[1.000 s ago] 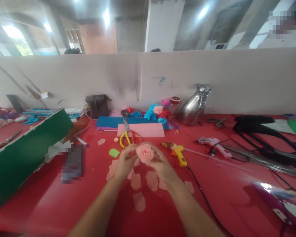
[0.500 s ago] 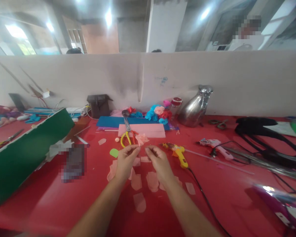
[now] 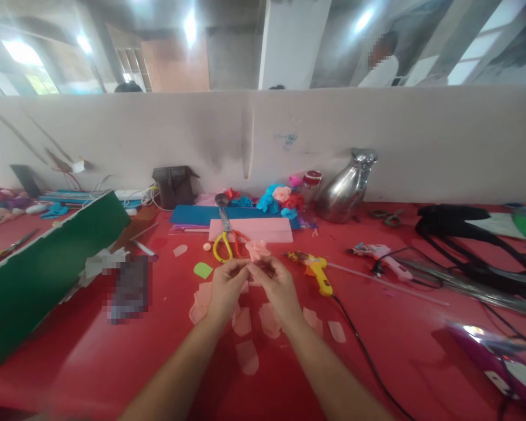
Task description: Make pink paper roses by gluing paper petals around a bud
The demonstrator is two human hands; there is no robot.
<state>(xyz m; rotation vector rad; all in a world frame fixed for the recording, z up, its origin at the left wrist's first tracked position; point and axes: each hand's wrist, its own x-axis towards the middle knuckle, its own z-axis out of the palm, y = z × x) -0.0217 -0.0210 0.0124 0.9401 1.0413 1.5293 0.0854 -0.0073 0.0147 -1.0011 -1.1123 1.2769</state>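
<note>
A small pink paper flower (image 3: 258,249) stands up from my joined fingertips, its ruffled petals facing away from me. My left hand (image 3: 228,286) pinches at its base, and my right hand (image 3: 277,285) grips the same spot from the other side. The fingertips meet, so the flower's lower end is hidden. Beneath and around my hands lie loose pink petal pieces (image 3: 247,356), several in overlapping piles. One green petal piece (image 3: 203,270) rests left of my left hand. Scissors with yellow and red handles (image 3: 223,246) lie just beyond.
Right of my hands sits a yellow glue gun (image 3: 321,277) with a trailing cord. Farther right are a pink glue gun (image 3: 394,266) and a purple iron (image 3: 499,362). A steel jug (image 3: 347,190) stands by the partition. A green board (image 3: 56,275) leans at left.
My right hand has moved left, and its fingertips now meet my left hand's at the flower's base. The flower has shifted slightly right. A person behind the partition has moved left.
</note>
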